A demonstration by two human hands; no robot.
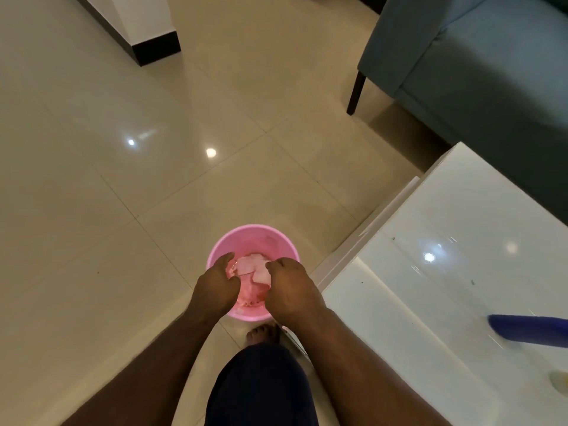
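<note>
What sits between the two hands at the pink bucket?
A pale cloth, held by left hand and right hand in the pink bucket; head view shows it.

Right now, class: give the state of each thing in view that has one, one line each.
Pink bucket: upright on the floor, open-topped.
Cloth: crumpled, in the bucket.
Left hand: grips the cloth.
Right hand: grips the cloth.
Blue object: lying on the white table; blurred.
</note>
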